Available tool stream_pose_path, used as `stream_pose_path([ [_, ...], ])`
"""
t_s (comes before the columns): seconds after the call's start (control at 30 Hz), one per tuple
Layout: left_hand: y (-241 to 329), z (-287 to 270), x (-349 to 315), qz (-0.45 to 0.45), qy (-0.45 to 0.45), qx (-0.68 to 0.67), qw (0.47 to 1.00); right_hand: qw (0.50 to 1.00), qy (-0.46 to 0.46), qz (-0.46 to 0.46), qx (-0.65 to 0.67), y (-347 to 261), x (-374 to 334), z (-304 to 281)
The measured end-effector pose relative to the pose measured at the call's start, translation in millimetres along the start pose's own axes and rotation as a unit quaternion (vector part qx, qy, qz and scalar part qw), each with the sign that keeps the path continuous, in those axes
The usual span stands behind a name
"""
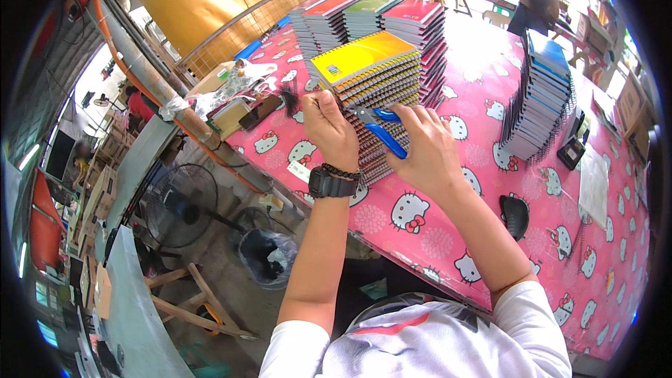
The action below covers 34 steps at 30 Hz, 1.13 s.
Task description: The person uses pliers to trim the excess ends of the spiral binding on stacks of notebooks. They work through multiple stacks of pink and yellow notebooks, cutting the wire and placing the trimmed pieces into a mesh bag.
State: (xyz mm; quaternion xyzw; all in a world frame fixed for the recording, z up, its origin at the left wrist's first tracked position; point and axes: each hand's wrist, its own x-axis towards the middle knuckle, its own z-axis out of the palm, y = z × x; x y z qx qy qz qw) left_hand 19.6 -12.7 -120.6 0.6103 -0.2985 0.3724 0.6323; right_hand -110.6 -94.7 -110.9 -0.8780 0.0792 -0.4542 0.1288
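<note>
My right hand [432, 152] grips a pair of wire cutters [386, 140] with blue handles. Their handles are spread, and the metal jaws point left toward the near corner of a spiral notebook stack [381, 87]. A yellow-covered notebook [364, 56] lies on top, its coil along the side facing me. My left hand [329, 129], with a dark watch on its wrist, is closed at the stack's near left corner, thumb up. What its curled fingers hold, if anything, is hidden.
Behind stand several notebook stacks [413, 12] with red, orange and green covers. A blue-covered stack [537, 98] leans at right, near a black computer mouse-shaped object [514, 217]. The pink patterned table [378, 220] ends at left by a standing fan [182, 206] and a lined bin [266, 255].
</note>
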Motion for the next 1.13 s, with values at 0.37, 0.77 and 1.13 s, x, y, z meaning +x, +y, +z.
stream_pose_path([
  [0.37,-2,-1,2,0.005,0.004,-0.005,1.000,0.989,-0.119,0.069,0.058,1,-4,-2],
  [0.77,-2,0,1,0.004,0.011,-0.005,1.000,0.997,-0.071,0.041,0.013,-4,-8,6],
  [1.13,-10,3,2,-0.031,0.012,-0.044,0.998,0.990,-0.121,0.072,0.015,0,-9,2],
])
